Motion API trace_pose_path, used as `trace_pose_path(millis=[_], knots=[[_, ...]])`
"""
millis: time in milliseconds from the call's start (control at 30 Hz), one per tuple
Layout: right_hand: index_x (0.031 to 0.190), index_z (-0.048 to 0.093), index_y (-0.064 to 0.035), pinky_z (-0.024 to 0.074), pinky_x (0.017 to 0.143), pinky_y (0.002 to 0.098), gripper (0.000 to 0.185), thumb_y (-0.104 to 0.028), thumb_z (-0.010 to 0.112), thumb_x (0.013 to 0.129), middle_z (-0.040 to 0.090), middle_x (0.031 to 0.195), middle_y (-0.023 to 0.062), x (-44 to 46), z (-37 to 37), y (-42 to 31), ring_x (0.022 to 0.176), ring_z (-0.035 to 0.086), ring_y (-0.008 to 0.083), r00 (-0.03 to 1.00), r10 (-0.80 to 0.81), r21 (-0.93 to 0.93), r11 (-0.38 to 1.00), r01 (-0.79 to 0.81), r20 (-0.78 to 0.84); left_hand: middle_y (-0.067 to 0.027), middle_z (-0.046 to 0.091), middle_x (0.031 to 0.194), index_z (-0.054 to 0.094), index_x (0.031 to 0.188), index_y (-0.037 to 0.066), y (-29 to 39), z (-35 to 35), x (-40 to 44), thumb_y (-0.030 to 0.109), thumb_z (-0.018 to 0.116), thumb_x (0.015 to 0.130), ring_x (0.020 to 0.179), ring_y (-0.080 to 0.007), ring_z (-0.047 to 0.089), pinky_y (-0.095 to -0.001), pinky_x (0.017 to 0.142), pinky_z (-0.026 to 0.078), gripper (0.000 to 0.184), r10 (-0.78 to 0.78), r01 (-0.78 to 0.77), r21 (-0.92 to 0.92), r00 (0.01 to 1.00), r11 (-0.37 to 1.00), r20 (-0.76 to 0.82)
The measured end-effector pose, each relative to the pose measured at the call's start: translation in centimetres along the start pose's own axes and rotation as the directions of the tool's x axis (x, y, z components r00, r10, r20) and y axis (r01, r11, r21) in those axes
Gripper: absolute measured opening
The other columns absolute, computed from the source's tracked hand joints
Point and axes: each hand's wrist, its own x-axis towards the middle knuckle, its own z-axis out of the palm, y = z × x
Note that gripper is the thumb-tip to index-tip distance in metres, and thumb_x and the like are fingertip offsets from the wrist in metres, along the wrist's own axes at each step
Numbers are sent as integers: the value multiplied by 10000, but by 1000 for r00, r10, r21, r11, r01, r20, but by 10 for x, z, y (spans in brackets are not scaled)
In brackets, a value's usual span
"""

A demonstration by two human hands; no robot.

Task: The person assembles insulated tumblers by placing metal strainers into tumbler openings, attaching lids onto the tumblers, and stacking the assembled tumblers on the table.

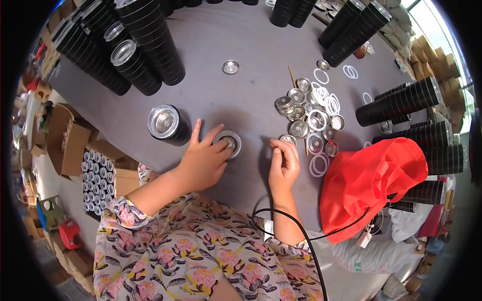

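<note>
My left hand (203,159) reaches over a round lid (235,136) with a clear rim and a metal centre. Its thumb side and fingertips press at the lid's middle, while its outer fingers spread away. Just left of that hand stands a short black stack (176,131) topped by a similar lid. My right hand (284,168) is held above the cloth with fingers curled toward the thumb; whatever they pinch, if anything, is hidden. Right behind its fingers lies a shiny metal cap (287,138), at the edge of a pile of metal caps (299,129) and white sealing rings (317,120).
Tall stacks of black lids (150,40) stand back left, with more black stacks (401,103) lying at right. A red cloth bag (371,185) rests by the right edge, and a black cable (296,220) crosses my right forearm. One metal cap (231,67) lies alone. A carton (100,173) sits below left.
</note>
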Motion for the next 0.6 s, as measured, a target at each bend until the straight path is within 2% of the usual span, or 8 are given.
trace_pose_path(millis=[100, 233, 333, 400, 433, 533, 600], knots=[[924, 657, -24, 459, 806, 343, 164, 41, 562, 808, 646, 894, 102, -1, 3, -2, 865, 598, 250, 999, 37, 6, 999, -37, 15, -30, 569, 1130, 654, 1029, 105, -1, -4, 5, 190, 650, 769, 1283, -288, 388, -692, 1055, 99, 274, 24, -26, 25, 997, 999, 80], [921, 660, -30, 456, 803, 348, 168, 39, 565, 801, 647, 881, 100, 4, 8, -3, 853, 600, 256, 998, -22, -47, 999, 24, 58, -14, 574, 1112, 670, 989, 136, -7, 2, 6, 205, 660, 777, 1282, -267, 394, -696, 1051, 93, 224, 13, -11, -23, 995, 1000, 95], [913, 661, -22, 455, 807, 349, 170, 42, 551, 801, 647, 876, 102, 3, 7, 1, 849, 599, 255, 996, -58, -80, 995, 64, 70, 9, 594, 1056, 682, 954, 152, -9, 2, 0, 190, 669, 776, 1263, -249, 415, -691, 1053, 84, 183, -17, 18, -98, 1000, 995, 16], [914, 658, -19, 456, 799, 341, 167, 38, 541, 809, 645, 871, 102, 0, 5, 5, 843, 596, 247, 998, 3, -73, 997, 1, 57, 23, 609, 1012, 687, 935, 157, 0, -17, -8, 173, 672, 774, 1244, -240, 433, -686, 1054, 79, 162, -12, 5, -194, 999, 981, -35], [910, 654, -13, 457, 780, 330, 163, 38, 529, 819, 636, 854, 101, 0, 3, 6, 830, 589, 234, 998, 26, -59, 998, -23, 49, 25, 620, 963, 688, 929, 152, 4, -37, -12, 130, 662, 773, 1207, -244, 458, -667, 1066, 56, 160, -28, -1, -232, 992, 973, -120], [893, 641, -2, 453, 758, 318, 143, 40, 519, 832, 616, 817, 97, 3, 4, 10, 803, 573, 220, 998, 57, -25, 998, -56, 11, 0, 601, 923, 681, 921, 135, -4, -95, -27, 152, 644, 781, 1149, -256, 474, -671, 1062, 79, 145, -97, 62, -120, 947, 991, -307], [889, 638, 0, 453, 754, 317, 136, 40, 520, 832, 615, 815, 97, 5, 6, 12, 795, 570, 220, 999, 38, -42, 998, -37, 17, 1, 611, 947, 683, 947, 130, -17, -125, -39, 103, 624, 788, 1169, -260, 466, -633, 1083, 32, 172, -200, 184, -80, 925, 980, -323]])
